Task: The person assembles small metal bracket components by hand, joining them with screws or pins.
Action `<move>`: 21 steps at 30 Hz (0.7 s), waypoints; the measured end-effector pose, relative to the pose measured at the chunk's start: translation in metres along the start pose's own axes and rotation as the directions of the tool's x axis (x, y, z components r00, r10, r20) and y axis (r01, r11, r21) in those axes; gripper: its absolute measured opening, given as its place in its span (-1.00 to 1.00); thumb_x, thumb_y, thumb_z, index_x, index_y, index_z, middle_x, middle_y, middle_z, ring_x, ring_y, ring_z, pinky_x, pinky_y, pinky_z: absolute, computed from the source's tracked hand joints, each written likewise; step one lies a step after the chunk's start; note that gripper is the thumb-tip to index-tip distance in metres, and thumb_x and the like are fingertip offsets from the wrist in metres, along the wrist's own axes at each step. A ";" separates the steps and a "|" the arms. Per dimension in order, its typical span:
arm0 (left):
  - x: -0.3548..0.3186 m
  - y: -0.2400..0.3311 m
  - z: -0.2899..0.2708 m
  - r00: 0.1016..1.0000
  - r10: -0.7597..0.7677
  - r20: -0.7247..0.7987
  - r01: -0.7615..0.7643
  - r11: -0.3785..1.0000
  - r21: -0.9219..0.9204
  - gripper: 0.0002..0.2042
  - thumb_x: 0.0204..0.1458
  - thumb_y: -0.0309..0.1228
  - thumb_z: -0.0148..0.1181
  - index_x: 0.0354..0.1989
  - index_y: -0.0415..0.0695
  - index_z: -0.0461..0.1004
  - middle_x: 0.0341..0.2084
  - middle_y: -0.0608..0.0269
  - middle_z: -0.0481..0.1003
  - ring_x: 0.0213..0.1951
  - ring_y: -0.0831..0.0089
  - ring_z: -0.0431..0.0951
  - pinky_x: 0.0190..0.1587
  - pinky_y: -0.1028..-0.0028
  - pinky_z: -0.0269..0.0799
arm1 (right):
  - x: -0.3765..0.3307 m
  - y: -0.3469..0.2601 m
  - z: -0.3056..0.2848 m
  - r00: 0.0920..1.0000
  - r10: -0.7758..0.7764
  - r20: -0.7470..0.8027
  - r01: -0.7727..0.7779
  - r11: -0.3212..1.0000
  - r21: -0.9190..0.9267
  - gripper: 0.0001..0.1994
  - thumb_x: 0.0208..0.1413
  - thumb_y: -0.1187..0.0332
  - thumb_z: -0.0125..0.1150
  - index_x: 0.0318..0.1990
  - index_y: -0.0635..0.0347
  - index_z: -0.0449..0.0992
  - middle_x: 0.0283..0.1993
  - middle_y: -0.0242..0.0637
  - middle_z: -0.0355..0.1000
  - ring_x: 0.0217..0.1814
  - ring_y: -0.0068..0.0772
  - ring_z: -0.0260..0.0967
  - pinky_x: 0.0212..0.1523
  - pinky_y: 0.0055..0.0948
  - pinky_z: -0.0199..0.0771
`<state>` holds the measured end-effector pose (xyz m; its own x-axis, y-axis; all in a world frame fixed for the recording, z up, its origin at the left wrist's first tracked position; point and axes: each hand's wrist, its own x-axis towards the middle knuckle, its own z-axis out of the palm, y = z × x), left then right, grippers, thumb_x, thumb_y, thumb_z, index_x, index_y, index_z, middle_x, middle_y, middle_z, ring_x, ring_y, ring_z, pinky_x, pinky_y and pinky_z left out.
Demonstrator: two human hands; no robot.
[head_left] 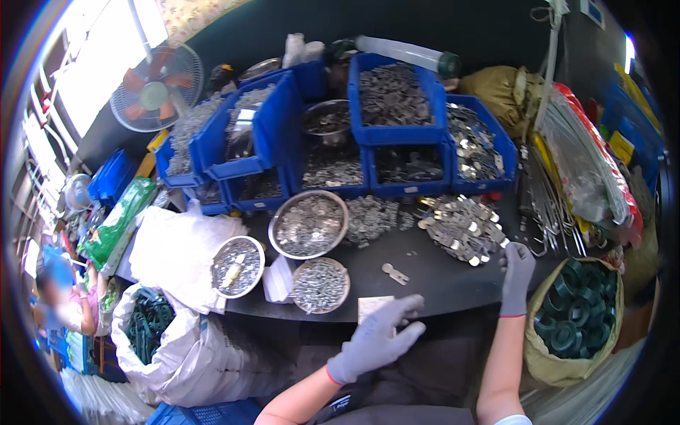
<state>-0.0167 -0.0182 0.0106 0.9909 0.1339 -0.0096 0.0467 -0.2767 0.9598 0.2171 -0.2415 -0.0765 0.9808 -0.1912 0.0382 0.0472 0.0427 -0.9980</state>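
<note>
My left hand [375, 338], in a grey glove, hovers at the table's front edge with its thumb apart from its fingers and nothing seen between them. Just beyond it lies a small cream-coloured block [374, 306], partly covered by the hand. A flat metal clip-like piece [395, 274] rests alone on the dark table farther in. My right hand [518, 275], gloved too, is at the right edge of a heap of flat metal pieces [464, 230]. Its fingers are curled in, and whatever they may hold is hidden.
Blue bins [397, 131] of metal parts stand stacked at the back. A large steel bowl [309, 225], a smaller bowl [239, 267] and a round dish of small parts [321, 286] sit left of centre. Sacks of green pieces [577, 312] flank the table. A fan [156, 92] stands back left.
</note>
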 end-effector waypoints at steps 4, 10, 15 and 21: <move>-0.017 -0.016 0.008 0.956 0.278 0.093 -0.290 0.942 0.169 -0.62 0.05 -0.37 0.21 0.05 -0.21 0.42 -0.23 0.09 0.54 -0.23 0.30 0.57 -0.13 0.38 0.48 | 0.046 0.035 -0.026 0.997 -0.065 0.043 0.077 0.907 -0.413 -0.74 0.10 0.35 0.23 -0.15 0.37 0.53 -0.41 -0.34 0.46 -0.50 -0.63 0.31 -0.53 -0.59 0.31; -0.051 -0.024 -0.027 0.973 0.216 -0.081 -0.183 0.937 0.299 -0.70 0.01 -0.43 0.22 -0.06 -0.20 0.51 -0.30 0.11 0.57 -0.28 0.28 0.59 -0.20 0.41 0.49 | -0.040 -0.021 0.020 0.849 -0.519 0.100 0.499 0.723 -0.478 -0.71 0.11 0.43 0.17 -0.02 0.30 0.47 -0.21 -0.25 0.46 -0.29 -0.47 0.40 -0.25 -0.47 0.42; -0.063 -0.021 -0.059 0.968 0.114 -0.222 -0.049 0.958 0.281 -0.73 -0.01 -0.51 0.21 -0.09 -0.21 0.53 -0.31 0.06 0.58 -0.31 0.27 0.61 -0.25 0.42 0.50 | -0.102 -0.030 0.085 0.635 -0.489 0.598 0.730 0.633 -0.257 -0.80 -0.04 0.42 0.22 -0.21 0.19 0.51 -0.36 -0.25 0.43 -0.40 -0.26 0.40 -0.34 -0.32 0.42; -0.053 -0.013 -0.066 0.974 0.185 -0.129 -0.121 0.912 0.392 -0.72 0.02 -0.41 0.19 -0.07 -0.19 0.51 -0.33 0.08 0.56 -0.33 0.21 0.58 -0.25 0.36 0.48 | -0.122 -0.010 0.140 0.552 -0.182 0.814 0.780 0.459 -0.426 -0.69 -0.04 0.30 0.20 -0.09 0.09 0.48 -0.12 -0.19 0.35 -0.09 -0.12 0.39 -0.17 -0.15 0.44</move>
<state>-0.0786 0.0408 0.0166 0.9578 0.2023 0.2040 -0.0276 -0.6419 0.7663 0.1238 -0.0809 -0.0642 0.6868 0.6847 0.2441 0.7056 -0.5473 -0.4500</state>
